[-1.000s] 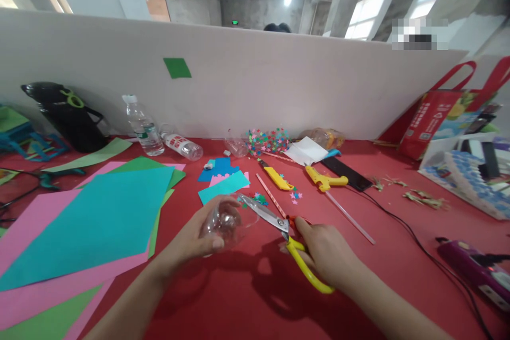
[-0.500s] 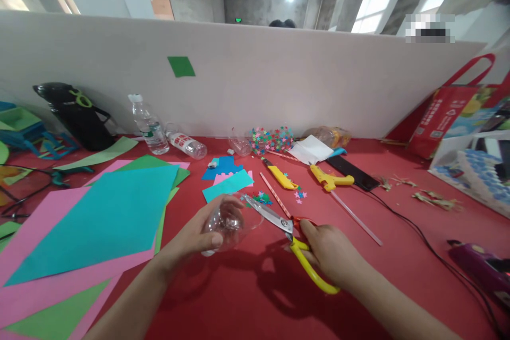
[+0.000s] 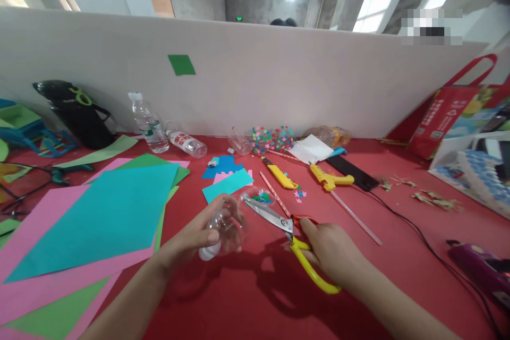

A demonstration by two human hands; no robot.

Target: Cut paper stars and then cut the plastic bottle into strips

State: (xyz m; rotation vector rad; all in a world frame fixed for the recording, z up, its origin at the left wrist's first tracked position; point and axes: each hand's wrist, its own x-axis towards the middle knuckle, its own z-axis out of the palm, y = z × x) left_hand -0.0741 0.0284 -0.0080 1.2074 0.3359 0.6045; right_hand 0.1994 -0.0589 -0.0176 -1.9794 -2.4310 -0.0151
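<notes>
My left hand (image 3: 217,226) is wrapped round a cut-off clear plastic bottle top (image 3: 229,228), its white cap end (image 3: 210,251) pointing down toward me. My right hand (image 3: 324,249) grips scissors (image 3: 274,218) by a yellow and a red handle. The blades look nearly together, their tips close to the left hand's fingers. Just beyond the tips a thin clear plastic edge (image 3: 255,189) shows around small star sequins (image 3: 263,197); I cannot tell whether it is joined to the bottle top.
Behind the hands lie a striped paper straw (image 3: 274,194), a yellow utility knife (image 3: 282,176) and a yellow glue gun (image 3: 330,178). Coloured paper sheets (image 3: 103,218) cover the left side. Bottles (image 3: 149,127) stand and lie by the white partition (image 3: 255,79). A cable runs along the right.
The bottle top has tilted and shifted slightly left in my left hand, away from the blades. A clear plastic edge now shows farther back, around the sequins. My right hand has barely moved.
</notes>
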